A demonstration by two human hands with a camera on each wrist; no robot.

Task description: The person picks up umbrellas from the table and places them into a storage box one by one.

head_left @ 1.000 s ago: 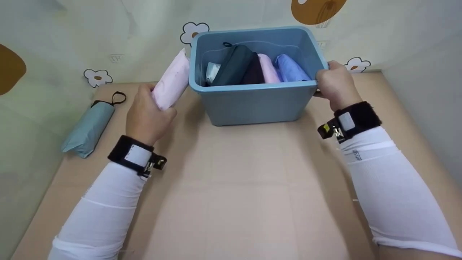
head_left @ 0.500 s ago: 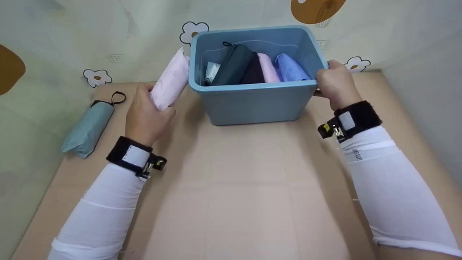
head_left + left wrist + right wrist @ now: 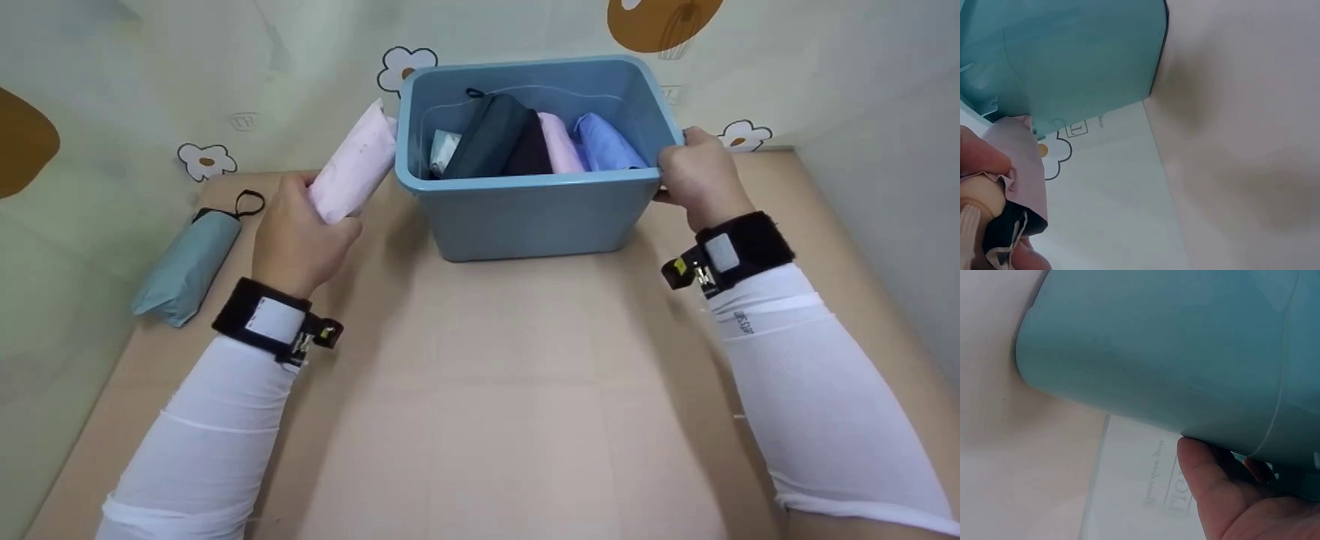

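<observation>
In my left hand (image 3: 300, 240) is a pale pink folding umbrella (image 3: 352, 165), tilted, its upper end right beside the left rim of a blue plastic bin (image 3: 532, 217). The left wrist view shows the umbrella's cream handle (image 3: 985, 194) and dark lining among my fingers. At the bin's right rim, my right hand (image 3: 697, 176) grips the edge, with the thumb (image 3: 1196, 458) against the outer wall in the right wrist view. Inside the bin lie a dark green folded umbrella (image 3: 487, 139), a dark maroon bundle (image 3: 529, 150), a pink one (image 3: 560, 142) and a blue one (image 3: 606, 142).
A grey-green folded umbrella (image 3: 191, 262) with a black wrist loop lies on the table (image 3: 517, 375) at the left. Behind the bin rises a pale wall covering (image 3: 300, 67) with flower prints. A small light packet (image 3: 444, 150) sits in the bin's left corner.
My left hand has shifted slightly left and up along with the pink umbrella. The right hand keeps its grip on the bin, and the bin stays in place.
</observation>
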